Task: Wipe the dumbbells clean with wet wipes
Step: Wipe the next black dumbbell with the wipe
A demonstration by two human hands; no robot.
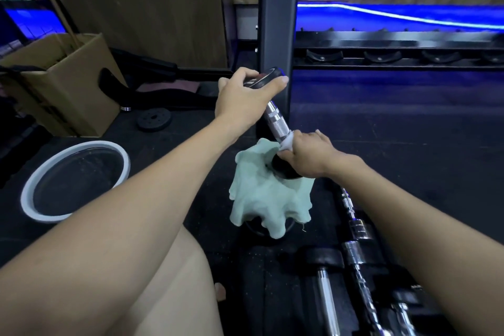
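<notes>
You hold a dumbbell [275, 117] tilted over the dark floor [409, 131], in the middle of the scene. Your left hand [245, 95] is curled over its far, upper head, fingers clasped around the black disc. Your right hand [308, 155] pinches a white wet wipe [287, 142] wrapped around the near end of the ribbed metal handle, just above the lower black head. That lower head rests on a pale green cloth [261, 196], which is draped over something dark and round on the floor.

To your left on the floor sits a round basin [27, 194] with a white rim. Farther left stands an open cardboard box [73, 84], and a small black weight plate [154, 119] lies on the floor between the box and your left hand. Near you on the right lie more dumbbells [324, 264] and a chrome bar [354, 226], side by side. A dark upright post [278, 22] rises just beyond your left hand, with an empty-cradled rack [381, 54] running off to its right.
</notes>
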